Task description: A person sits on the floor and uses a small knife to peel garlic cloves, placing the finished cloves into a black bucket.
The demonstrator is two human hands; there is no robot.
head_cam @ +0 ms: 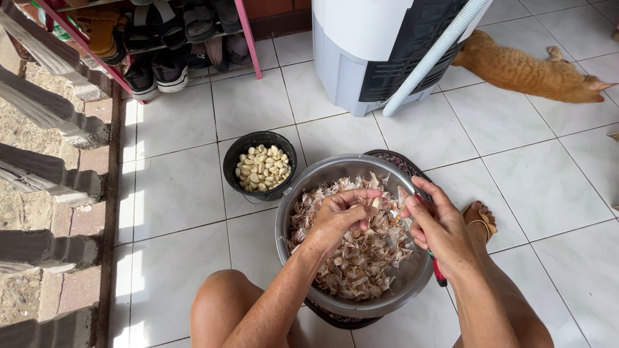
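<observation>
A large steel bowl (303, 187) full of papery garlic skins (361, 264) sits on the tiled floor between my knees. Over it, my left hand (340, 216) pinches a garlic clove (376, 202) between fingers and thumb. My right hand (436, 222) grips a red-handled knife (439, 276), with a strip of skin (402, 195) lifting at the blade end beside the clove. To the left stands a small black bowl (235, 161) holding peeled cloves (262, 168).
A white and black appliance (361, 45) with a pale hose (438, 48) stands behind the bowl. An orange cat (525, 71) lies at the far right. A shoe rack (161, 38) is at the back left, a stone balustrade (45, 167) along the left.
</observation>
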